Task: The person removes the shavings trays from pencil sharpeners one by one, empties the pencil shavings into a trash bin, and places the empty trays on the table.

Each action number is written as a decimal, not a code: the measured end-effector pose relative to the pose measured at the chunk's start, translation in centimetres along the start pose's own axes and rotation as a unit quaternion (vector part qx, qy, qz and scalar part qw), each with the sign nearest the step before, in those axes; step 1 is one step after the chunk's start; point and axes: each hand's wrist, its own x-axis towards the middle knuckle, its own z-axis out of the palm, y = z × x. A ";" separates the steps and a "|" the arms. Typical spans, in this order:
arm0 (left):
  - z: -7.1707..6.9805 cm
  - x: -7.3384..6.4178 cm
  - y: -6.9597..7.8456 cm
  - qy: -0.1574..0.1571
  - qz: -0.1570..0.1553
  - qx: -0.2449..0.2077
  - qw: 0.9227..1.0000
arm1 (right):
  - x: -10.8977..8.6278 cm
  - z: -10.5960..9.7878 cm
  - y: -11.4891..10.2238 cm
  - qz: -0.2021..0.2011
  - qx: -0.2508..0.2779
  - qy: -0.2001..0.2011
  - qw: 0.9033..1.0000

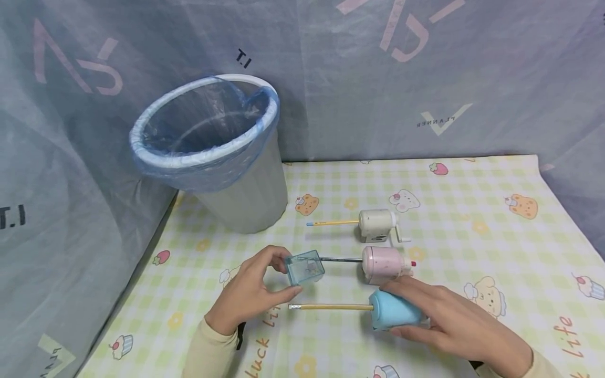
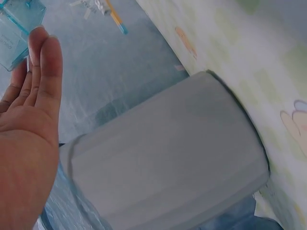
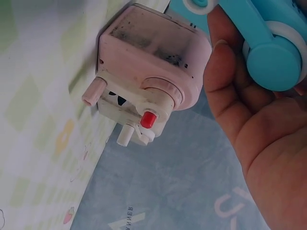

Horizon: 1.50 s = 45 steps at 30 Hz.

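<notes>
From my end of the feed I see a clear teal box point(image 1: 304, 268) pinched at its left side between the thumb and fingers of the left hand point(image 1: 257, 289); its walls are see-through, but I cannot tell whether anything lies inside. Beyond that grip and to its left I have a grey bin point(image 1: 255, 194) standing with a blue plastic liner point(image 1: 208, 178) folded over its rim, the bottom hidden from me. I read the left hand as reaching in from the near left, thumb on the near side of the box, fingers on the far side. The right hand point(image 1: 444, 315) comes in from the near right and grasps a blue sharpener point(image 1: 394, 310), fingers over the far side and thumb along the near one. From that grip, a wooden pencil point(image 1: 335, 307) points left, its long axis running across my view, its eraser end just short of the left thumb. Just beyond the right fingers I see a pink sharpener point(image 1: 382, 264) with a dark pencil point(image 1: 342, 260) pointing left towards the box; farther off, a cream sharpener point(image 1: 374, 224) holds a yellow pencil point(image 1: 333, 223), roughly parallel.
</notes>
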 end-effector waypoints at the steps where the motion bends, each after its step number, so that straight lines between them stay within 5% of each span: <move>1: -0.1 0.0 -0.1 0.003 0.000 0.000 1.000 | 0.0 0.0 0.0 0.002 -0.001 -0.001 1.000; 30: -1.5 -0.5 -1.0 0.049 -0.006 0.030 0.998 | -0.8 1.6 0.7 0.040 0.013 -0.023 0.999; 45: -2.1 -0.9 -0.9 0.079 0.014 0.045 0.996 | -0.9 1.9 0.7 0.054 0.016 -0.038 0.998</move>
